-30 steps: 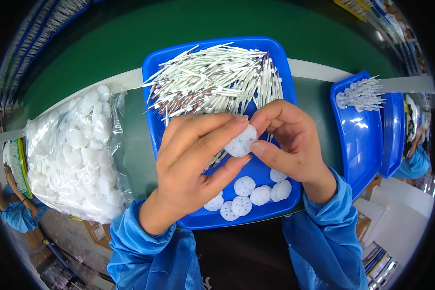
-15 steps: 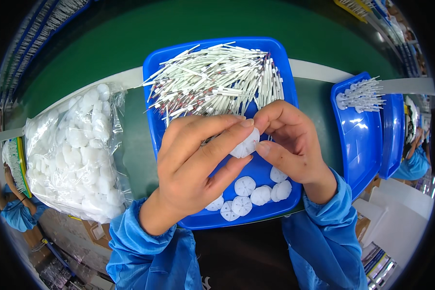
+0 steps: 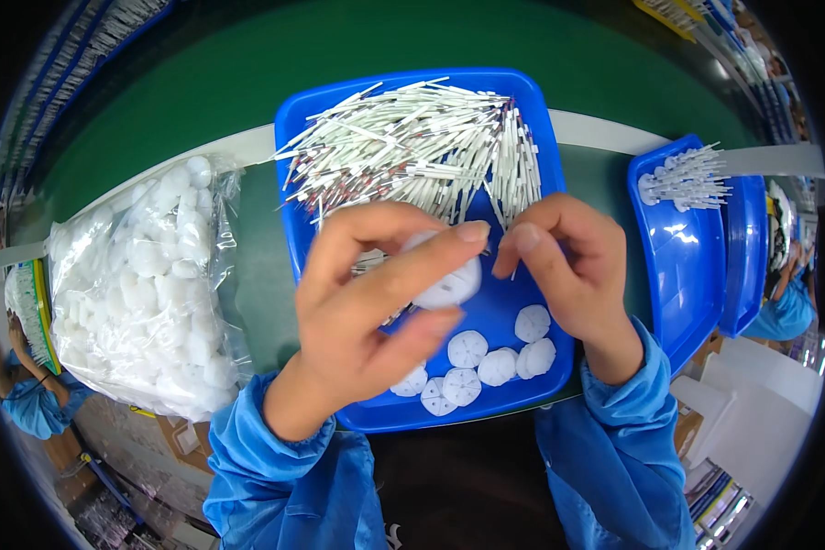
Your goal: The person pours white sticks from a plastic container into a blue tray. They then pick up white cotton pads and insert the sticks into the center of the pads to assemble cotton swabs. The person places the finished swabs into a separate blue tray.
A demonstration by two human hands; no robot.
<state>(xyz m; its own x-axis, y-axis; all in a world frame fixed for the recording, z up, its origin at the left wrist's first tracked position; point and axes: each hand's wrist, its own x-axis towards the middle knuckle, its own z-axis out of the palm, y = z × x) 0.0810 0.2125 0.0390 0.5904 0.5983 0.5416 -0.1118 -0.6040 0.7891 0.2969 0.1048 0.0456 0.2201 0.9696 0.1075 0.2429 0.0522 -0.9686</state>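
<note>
My left hand holds a round white disc between its fingers, above the middle of a blue tray. To the right of the disc, apart from it, my right hand has thumb and forefinger pinched together. A small pale tip shows just under that pinch, too little to name. Slim white sticks with some dark red parts lie heaped in the far half of the tray. Several white discs with small holes rest in its near half, partly hidden by my left hand.
A clear plastic bag full of white rounded pieces lies on the left. At the right stand more blue trays; one has white sticks with round ends. Other people in blue sleeves work at both edges.
My hands were together at the disc and have drawn apart. The disc stays with my left hand, slightly lower and tilted; my right hand has moved off to the right.
</note>
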